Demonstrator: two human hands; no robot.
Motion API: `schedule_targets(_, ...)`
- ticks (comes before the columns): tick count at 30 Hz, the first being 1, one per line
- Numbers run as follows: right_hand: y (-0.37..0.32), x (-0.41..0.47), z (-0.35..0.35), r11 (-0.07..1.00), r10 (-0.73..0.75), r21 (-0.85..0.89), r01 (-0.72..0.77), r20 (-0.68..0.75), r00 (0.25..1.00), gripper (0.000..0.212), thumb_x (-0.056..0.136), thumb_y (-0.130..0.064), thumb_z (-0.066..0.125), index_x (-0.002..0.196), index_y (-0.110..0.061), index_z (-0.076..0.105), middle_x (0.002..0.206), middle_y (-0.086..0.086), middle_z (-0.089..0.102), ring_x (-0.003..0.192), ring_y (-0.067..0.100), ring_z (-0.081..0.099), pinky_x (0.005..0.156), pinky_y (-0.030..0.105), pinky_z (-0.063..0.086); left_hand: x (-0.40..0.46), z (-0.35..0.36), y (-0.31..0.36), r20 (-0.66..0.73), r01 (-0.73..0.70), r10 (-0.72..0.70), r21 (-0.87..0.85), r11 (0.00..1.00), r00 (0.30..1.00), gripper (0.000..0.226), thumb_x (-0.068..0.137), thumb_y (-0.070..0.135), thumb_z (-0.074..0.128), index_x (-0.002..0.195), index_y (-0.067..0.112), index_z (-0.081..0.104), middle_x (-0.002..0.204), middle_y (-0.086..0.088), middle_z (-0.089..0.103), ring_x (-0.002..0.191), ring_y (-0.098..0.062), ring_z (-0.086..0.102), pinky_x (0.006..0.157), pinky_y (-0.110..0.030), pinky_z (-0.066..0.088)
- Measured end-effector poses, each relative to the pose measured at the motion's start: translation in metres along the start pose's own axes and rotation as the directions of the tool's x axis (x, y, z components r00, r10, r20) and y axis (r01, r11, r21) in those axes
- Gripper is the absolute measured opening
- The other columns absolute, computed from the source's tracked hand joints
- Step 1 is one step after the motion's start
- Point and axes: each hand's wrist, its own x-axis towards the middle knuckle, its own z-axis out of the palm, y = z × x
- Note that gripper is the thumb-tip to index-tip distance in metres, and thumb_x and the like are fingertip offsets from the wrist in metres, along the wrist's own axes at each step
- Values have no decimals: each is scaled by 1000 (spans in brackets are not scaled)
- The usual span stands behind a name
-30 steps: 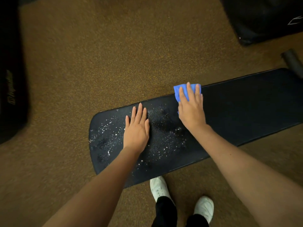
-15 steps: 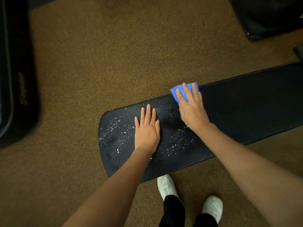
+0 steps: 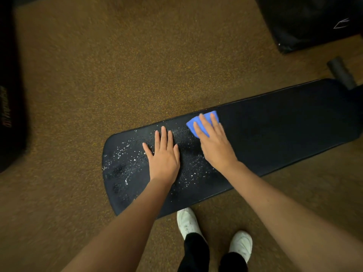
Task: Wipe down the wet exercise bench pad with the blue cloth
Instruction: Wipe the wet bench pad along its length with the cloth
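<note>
Both hands lie flat on the bench pad (image 3: 275, 134): right hand (image 3: 215, 143), now angled leftward, presses the blue cloth (image 3: 204, 122) at the far edge; left hand (image 3: 164, 156), empty, braces amid unwiped droplets (image 3: 125, 154).

Long black bench pad (image 3: 275, 138), lying flat above the brown floor, slanting up toward the right. Lots of shiny water drops on its rounded left end, dark and dry-looking on the right. Small blue cloth (image 3: 202, 122), pressed flat near the pad's far edge, around the middle.
</note>
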Motion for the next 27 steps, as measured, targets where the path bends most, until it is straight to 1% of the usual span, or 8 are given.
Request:
schedule_targets(2, 18, -13, -9, 982, -188, 26, 187, 58, 980, 61, 69, 9, 68, 127, -1, 53, 140, 21, 43, 129, 49, 35, 97, 61, 38, -5, 3, 2, -29, -14, 15, 16, 1000, 999, 60, 93, 40, -4, 148, 19, 5, 157, 1, -4, 144, -17, -9, 111, -55, -6)
schedule_targets(4, 39, -17, -20, 971, -239, 6, 239, 100, 966, 64, 68, 9, 68, 129, -1, 51, 142, 21, 41, 131, 47, 33, 98, 62, 37, -11, 5, 4, -38, -42, 43, 26, 999, 998, 68, 86, 41, -11, 148, 19, 6, 157, 1, -3, 144, -18, -8, 112, -54, -6)
schedule_targets(8, 27, -12, -15, 994, 92, -50, -93, -7, 996, 64, 69, 8, 68, 130, -1, 49, 142, 22, 41, 131, 48, 31, 100, 59, 34, -21, 8, 3, -27, -78, 79, 41, 996, 996, 69, 86, 41, -12, 148, 18, 6, 157, 1, -4, 144, -19, -10, 113, -49, -7)
schedule_targets(10, 3, -18, -5, 988, 150, -26, -151, -17, 988, 64, 70, 8, 68, 130, -2, 49, 143, 21, 40, 132, 47, 30, 100, 59, 34, -23, 8, 0, -26, -75, 76, 42, 996, 997, 70, 86, 41, -12, 148, 18, 8, 157, 0, -1, 144, -19, -8, 114, -49, -5)
schedule_targets(15, 22, -46, -16, 983, -179, -25, 181, 73, 981, 70, 62, 11, 72, 129, -1, 51, 141, 21, 41, 130, 47, 33, 99, 58, 33, -22, 5, -4, -12, -73, 74, 39, 997, 997, 66, 89, 41, -8, 148, 18, 8, 157, 2, -1, 144, -19, -6, 115, -47, -1)
schedule_targets(21, 3, -48, -10, 962, 272, 2, -273, -81, 959, 67, 68, 11, 68, 131, -1, 48, 143, 23, 38, 133, 47, 27, 101, 59, 31, -25, 11, -2, -8, -86, 86, 54, 995, 996, 67, 88, 41, -10, 148, 17, 3, 157, -1, -7, 143, -20, -12, 115, -45, -2)
schedule_targets(23, -8, -60, -4, 980, 201, -4, -201, -45, 979, 71, 65, 10, 71, 131, -2, 48, 143, 22, 39, 133, 46, 29, 101, 58, 30, -29, 14, -2, -13, -92, 93, 50, 995, 996, 67, 88, 41, -10, 148, 16, 5, 157, -1, -6, 144, -20, -10, 115, -45, -1)
schedule_targets(27, 23, -83, -23, 985, -162, -37, 166, 105, 981, 82, 54, 13, 76, 130, -3, 48, 142, 20, 41, 130, 45, 33, 99, 59, 32, -35, 15, 0, 4, -80, 80, 16, 997, 997, 57, 96, 38, 0, 148, 17, 4, 157, -2, -7, 144, -20, -10, 116, -44, 1)
